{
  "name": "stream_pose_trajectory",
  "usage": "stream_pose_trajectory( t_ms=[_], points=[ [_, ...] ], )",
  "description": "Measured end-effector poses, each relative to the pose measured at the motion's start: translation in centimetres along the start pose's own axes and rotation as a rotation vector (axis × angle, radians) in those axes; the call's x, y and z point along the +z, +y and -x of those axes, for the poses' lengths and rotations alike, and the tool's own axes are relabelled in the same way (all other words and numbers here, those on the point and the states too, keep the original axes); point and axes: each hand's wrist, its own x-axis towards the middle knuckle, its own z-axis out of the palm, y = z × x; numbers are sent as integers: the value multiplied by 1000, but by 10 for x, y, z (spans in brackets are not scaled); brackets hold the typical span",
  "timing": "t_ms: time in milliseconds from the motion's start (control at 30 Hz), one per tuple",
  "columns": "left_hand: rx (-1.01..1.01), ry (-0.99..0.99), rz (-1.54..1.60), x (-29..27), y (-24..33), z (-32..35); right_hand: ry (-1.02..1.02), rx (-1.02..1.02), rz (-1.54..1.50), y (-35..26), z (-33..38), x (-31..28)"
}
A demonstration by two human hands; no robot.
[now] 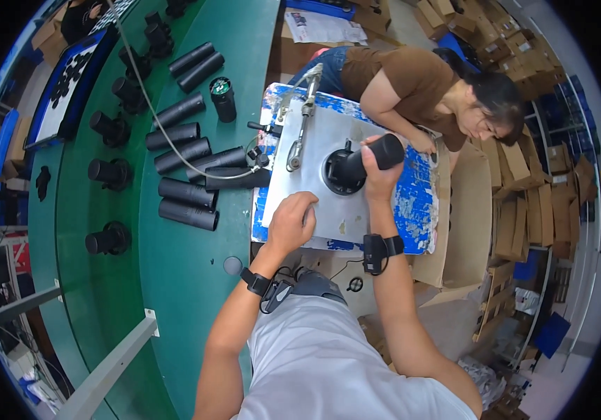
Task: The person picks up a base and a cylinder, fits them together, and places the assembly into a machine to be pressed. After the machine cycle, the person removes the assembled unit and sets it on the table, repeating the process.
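My right hand (382, 175) is wrapped round a black cylindrical housing (386, 150), which tilts up to the right over a round black base (341, 173). The base sits at a metal plate (318, 126) on a worn blue and white stand (412, 203). Whether housing and base are joined, I cannot tell. My left hand (291, 222) is closed over the plate's near left corner, its fingers curled; what they hold, if anything, is hidden. Beyond it, a metal cylinder with a rod (305, 119) and a black-handled clamp (265, 129) are mounted by the plate.
Several black tubes (183, 150) lie on the green workbench (174, 294), with an upright one (223, 99) showing circuitry inside. Black units on round bases (108, 173) line its far left. A hose (153, 105) crosses the bench. A co-worker (419, 84) leans beside an open cardboard box (465, 217).
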Motion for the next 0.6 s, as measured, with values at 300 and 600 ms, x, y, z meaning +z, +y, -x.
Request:
stream_pose_trajectory(
  t_ms=[300, 600],
  points=[
    [18, 18, 11, 2, 1, 0, 193, 7, 312, 11, 35, 31],
    [17, -18, 74, -2, -5, -1, -790, 319, -57, 7, -29, -27]
  ],
)
